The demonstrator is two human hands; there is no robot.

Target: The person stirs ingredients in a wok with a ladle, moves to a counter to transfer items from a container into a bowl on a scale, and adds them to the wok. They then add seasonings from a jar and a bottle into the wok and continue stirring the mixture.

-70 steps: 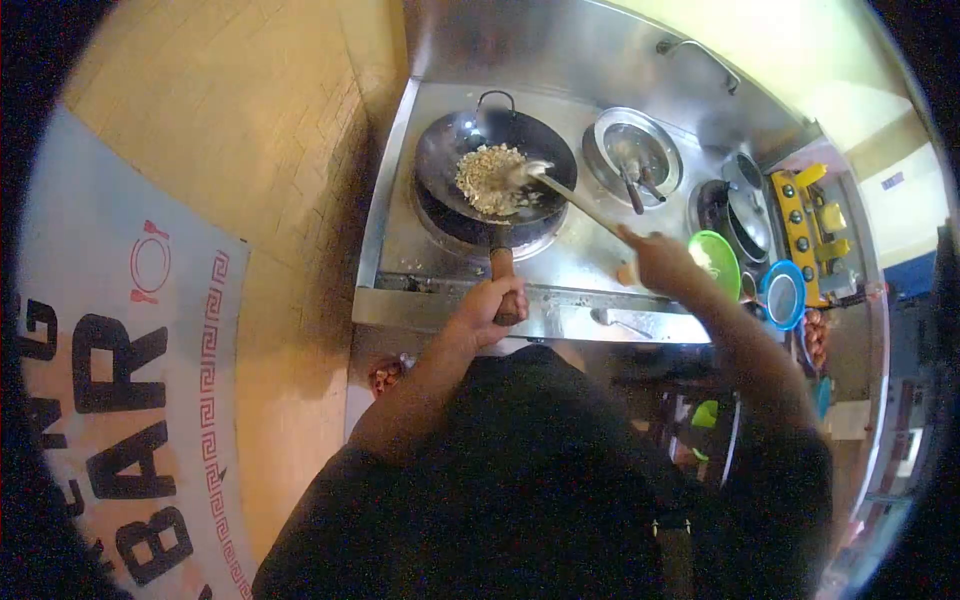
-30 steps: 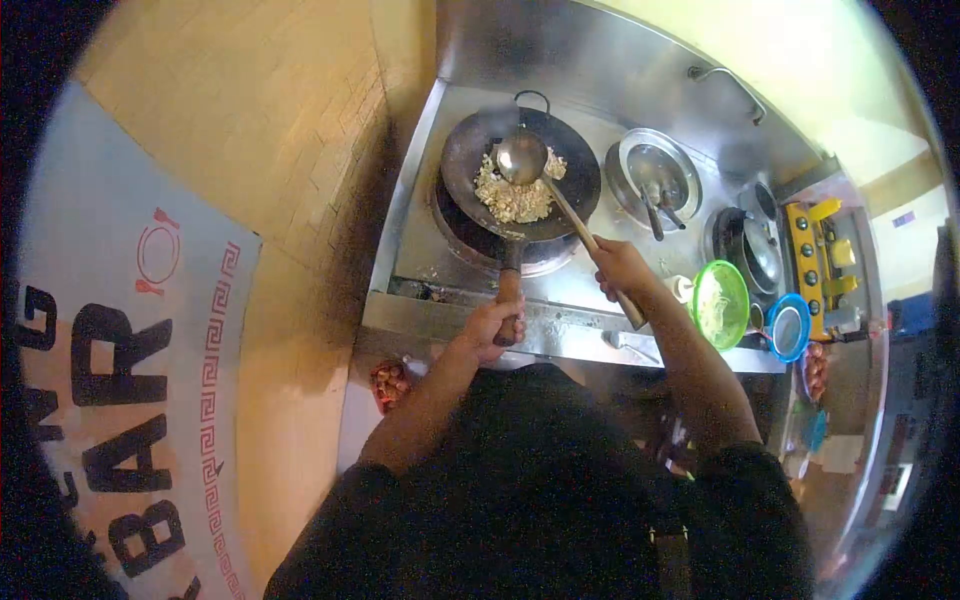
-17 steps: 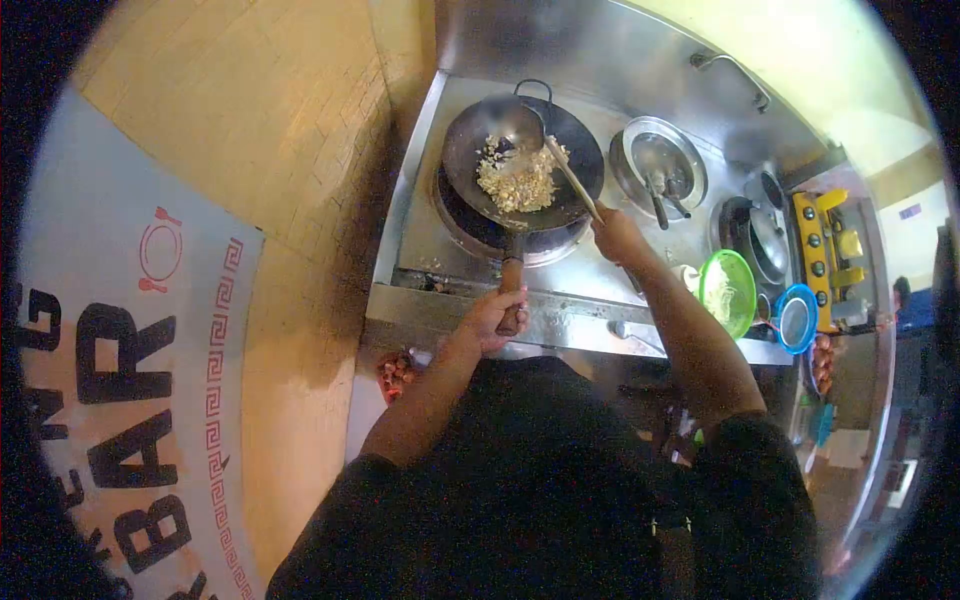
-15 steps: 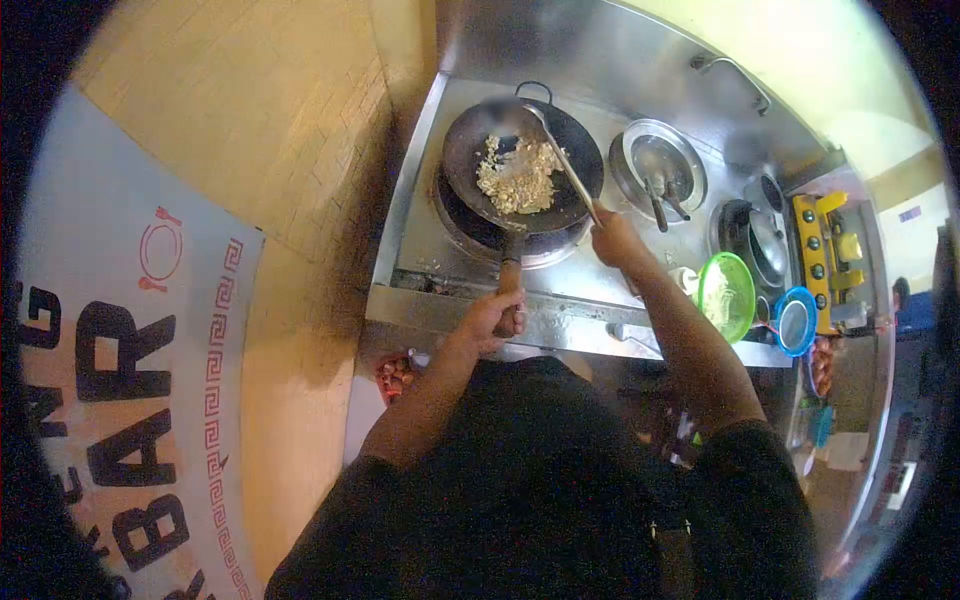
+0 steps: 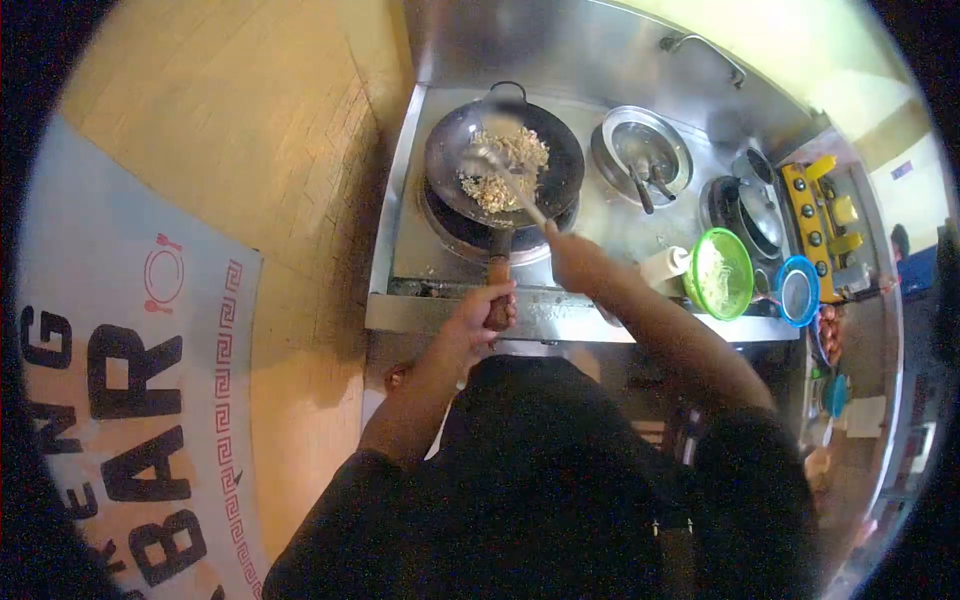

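Note:
A dark wok (image 5: pixel 560 165) sits over the left burner, with fried rice (image 5: pixel 517 150) spread in its middle. My left hand (image 5: pixel 481 315) is closed around the wok's wooden handle (image 5: pixel 498 272) at the front edge of the stove. My right hand (image 5: pixel 577 262) grips the shaft of a long-handled ladle (image 5: pixel 527 204). The ladle's head is blurred and lies in the left part of the wok, among the rice.
Right of the wok stands a metal pot (image 5: pixel 640 118) with utensils in it. Farther right are a white squeeze bottle (image 5: pixel 662 266), a green basket (image 5: pixel 722 300), a blue-rimmed strainer (image 5: pixel 797 293), lidded pans (image 5: pixel 760 222) and a yellow rack (image 5: pixel 812 235). A steel backsplash (image 5: pixel 560 50) rises behind.
My right hand has moved left and down, sweeping the ladle head from the wok's far side to its left part. The rice has shifted and spread. My left hand keeps its hold.

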